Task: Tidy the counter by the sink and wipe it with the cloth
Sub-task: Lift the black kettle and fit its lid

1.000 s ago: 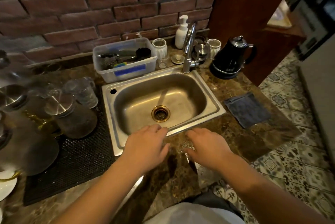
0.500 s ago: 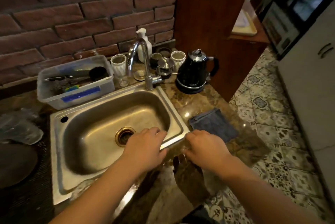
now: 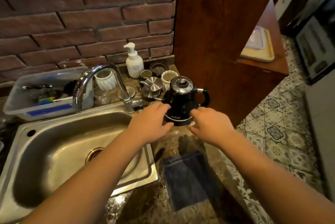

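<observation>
Brick wall behind, marble counter (image 3: 183,211) below, and both hands are out at the black kettle (image 3: 183,100). Left hand (image 3: 150,124) open, fingers spread, touching the kettle's left side at its base. Right hand (image 3: 211,124) open too, fingertips curled at the base's right side, just under the handle. Nearer the body than the right hand, the dark cloth (image 3: 188,178) lies flat on the counter. Under the left forearm sits the steel sink (image 3: 54,144).
</observation>
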